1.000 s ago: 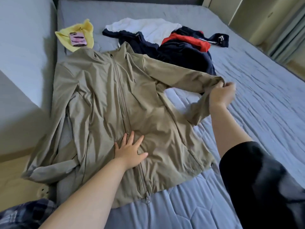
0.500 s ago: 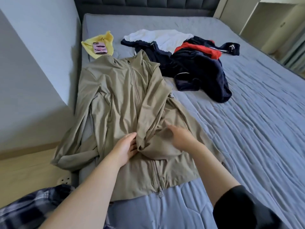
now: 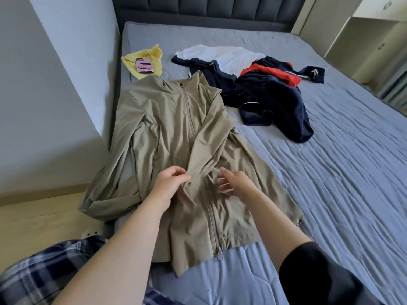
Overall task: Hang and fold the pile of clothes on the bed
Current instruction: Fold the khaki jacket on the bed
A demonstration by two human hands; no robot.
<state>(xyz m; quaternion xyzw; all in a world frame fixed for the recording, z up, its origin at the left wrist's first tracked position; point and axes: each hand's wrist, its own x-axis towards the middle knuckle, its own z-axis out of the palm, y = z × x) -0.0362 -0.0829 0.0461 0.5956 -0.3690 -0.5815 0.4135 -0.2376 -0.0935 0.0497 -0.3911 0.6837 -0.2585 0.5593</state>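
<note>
A khaki zip-up jacket (image 3: 167, 133) lies front-up on the bed (image 3: 341, 172), zip closed. Its right sleeve is folded diagonally across the chest, running down toward the hem. My left hand (image 3: 170, 183) pinches the edge of that folded sleeve near the zip. My right hand (image 3: 233, 182) hovers just to the right of the sleeve with fingers spread and relaxed, holding nothing. The jacket's other sleeve hangs off the bed's left edge. Behind the jacket lies a pile of clothes (image 3: 264, 91): dark navy pieces, a red one and a white one.
A yellow cloth (image 3: 132, 61) with a pink phone (image 3: 144, 65) on it sits at the bed's far left corner. A grey wall runs along the left, wooden floor below it. A padded headboard (image 3: 209, 9) stands behind; cabinets are at the far right.
The right sleeve, held stretched out to the right a second ago, has been brought across the jacket's chest. My right hand has let go of it; my left hand has moved onto its edge.
</note>
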